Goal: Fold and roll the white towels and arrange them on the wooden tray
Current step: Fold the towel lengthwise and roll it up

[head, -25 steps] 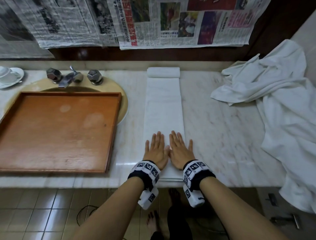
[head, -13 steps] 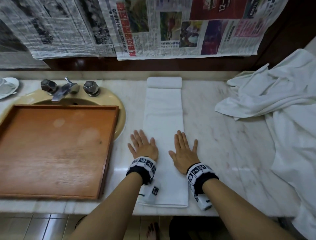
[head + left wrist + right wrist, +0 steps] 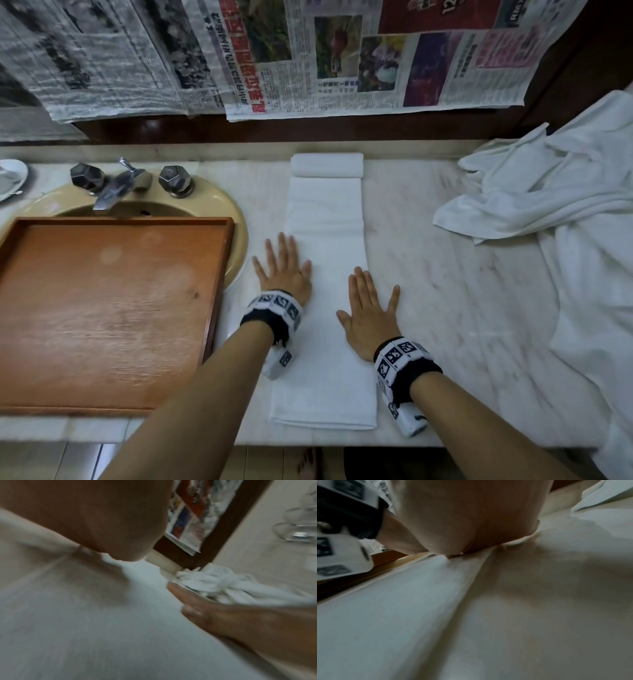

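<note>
A white towel (image 3: 327,240), folded into a long narrow strip, lies on the marble counter (image 3: 445,308) and runs from the front edge to the back. At its far end lies a rolled white towel (image 3: 327,165). My left hand (image 3: 282,270) lies flat with straight fingers across the strip's left edge. My right hand (image 3: 371,311) lies flat across its right edge, a little nearer to me. In the left wrist view the towel (image 3: 85,628) fills the frame under my palm, with the right hand (image 3: 214,612) beyond. The wooden tray (image 3: 102,308) sits over the sink at the left and holds nothing.
A heap of loose white towels (image 3: 565,222) covers the right side of the counter and hangs over its front edge. A tap with two knobs (image 3: 126,180) stands behind the tray. A white saucer (image 3: 10,178) sits far left. Newspapers (image 3: 308,58) hang on the back wall.
My two hands, side by side in the middle of the strip a second ago, have slid apart to its left and right edges. My head has come closer to the counter.
</note>
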Demonstrator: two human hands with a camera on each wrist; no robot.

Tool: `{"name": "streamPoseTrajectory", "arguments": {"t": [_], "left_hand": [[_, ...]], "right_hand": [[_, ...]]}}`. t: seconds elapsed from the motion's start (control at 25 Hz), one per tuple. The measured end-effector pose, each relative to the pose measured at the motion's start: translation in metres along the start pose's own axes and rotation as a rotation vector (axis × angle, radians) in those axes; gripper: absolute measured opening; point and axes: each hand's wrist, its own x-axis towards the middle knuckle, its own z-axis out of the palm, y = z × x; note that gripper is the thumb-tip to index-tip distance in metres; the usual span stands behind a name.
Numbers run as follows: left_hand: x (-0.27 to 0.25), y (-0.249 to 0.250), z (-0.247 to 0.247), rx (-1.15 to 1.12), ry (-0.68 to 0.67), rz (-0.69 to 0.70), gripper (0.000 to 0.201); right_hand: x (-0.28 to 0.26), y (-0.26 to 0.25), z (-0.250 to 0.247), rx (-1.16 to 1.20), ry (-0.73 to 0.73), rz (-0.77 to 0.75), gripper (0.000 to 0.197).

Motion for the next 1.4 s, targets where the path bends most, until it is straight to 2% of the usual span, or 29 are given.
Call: {"name": "streamPoseTrajectory", "arguments": {"t": [0.08, 0.12, 0.16, 0.24, 0.28, 0.32, 0.36, 0.4, 0.44, 0.48, 0.56, 0.6, 0.64, 0.76, 0.8, 0.96, 1.12, 1.2, 1.28, 1.32, 1.4], "left_hand": [[-0.028, 0.001, 0.019, 0.069, -0.04, 0.25, 0.059], [-0.04, -0.009, 0.025, 0.074, -0.081, 0.286, 0.058], [-0.045, -0.024, 0.026, 0.053, -0.086, 0.226, 0.057], [-0.049, -0.049, 0.017, -0.007, -0.05, -0.04, 0.06], [-0.057, -0.054, 0.014, 0.001, -0.053, -0.074, 0.061], [-0.069, -0.05, 0.017, 0.01, -0.023, 0.01, 0.061], [-0.083, -0.041, 0.027, 0.066, 0.004, 0.168, 0.061], [-0.1, -0.034, 0.041, 0.109, -0.011, 0.304, 0.059], [-0.114, -0.033, 0.053, 0.112, -0.054, 0.374, 0.057], [-0.126, -0.041, 0.061, 0.113, -0.073, 0.345, 0.056], [-0.132, -0.064, 0.061, 0.06, -0.04, 0.086, 0.057], [-0.135, -0.071, 0.058, 0.044, -0.025, -0.013, 0.058], [-0.138, -0.071, 0.057, 0.044, -0.002, -0.002, 0.06], [-0.159, -0.046, 0.078, 0.102, 0.017, 0.367, 0.06], [-0.165, -0.045, 0.089, 0.123, 0.001, 0.423, 0.058], [-0.171, -0.079, 0.096, 0.15, 0.051, 0.298, 0.062], [-0.17, -0.084, 0.083, 0.184, 0.023, 0.278, 0.059], [-0.17, -0.084, 0.072, 0.094, 0.095, 0.301, 0.056], [-0.171, -0.085, 0.059, -0.16, 0.241, 0.35, 0.042], [-0.174, -0.085, 0.056, -0.271, 0.279, 0.384, 0.033], [-0.184, -0.082, 0.052, -0.239, 0.221, 0.449, 0.026]], "right_hand": [[0.0, 0.002, -0.004, 0.006, -0.008, -0.009, 0.07], [-0.001, 0.005, -0.007, 0.008, -0.021, -0.007, 0.069], [-0.003, 0.008, -0.01, 0.02, -0.031, 0.013, 0.068], [-0.016, 0.011, -0.013, 0.053, -0.023, 0.081, 0.067], [-0.028, 0.006, -0.011, 0.058, -0.008, 0.068, 0.067], [-0.039, -0.002, -0.005, 0.042, 0.011, 0.005, 0.067], [-0.049, -0.011, 0.004, 0.01, 0.007, -0.067, 0.067], [-0.061, -0.016, 0.015, -0.013, -0.007, -0.112, 0.066], [-0.067, -0.014, 0.022, -0.016, -0.019, -0.102, 0.065], [-0.071, -0.007, 0.027, 0.02, -0.032, -0.017, 0.065], [-0.075, 0.012, 0.025, 0.127, -0.053, 0.236, 0.065], [-0.08, 0.015, 0.023, 0.128, -0.049, 0.292, 0.065], [-0.085, 0.01, 0.024, 0.105, -0.004, 0.252, 0.066], [-0.1, -0.028, 0.044, 0.05, 0.059, -0.048, 0.064], [-0.104, -0.032, 0.054, 0.045, 0.066, -0.078, 0.063], [-0.112, -0.01, 0.067, 0.024, 0.113, 0.029, 0.068], [-0.116, -0.005, 0.061, 0.032, 0.112, 0.044, 0.061], [-0.123, -0.008, 0.052, 0.104, 0.248, -0.092, 0.055], [-0.128, -0.01, 0.049, 0.277, 0.401, -0.293, 0.033], [-0.132, -0.013, 0.049, 0.357, 0.376, -0.34, 0.022], [-0.141, -0.016, 0.052, 0.386, 0.226, -0.358, 0.027]]}}
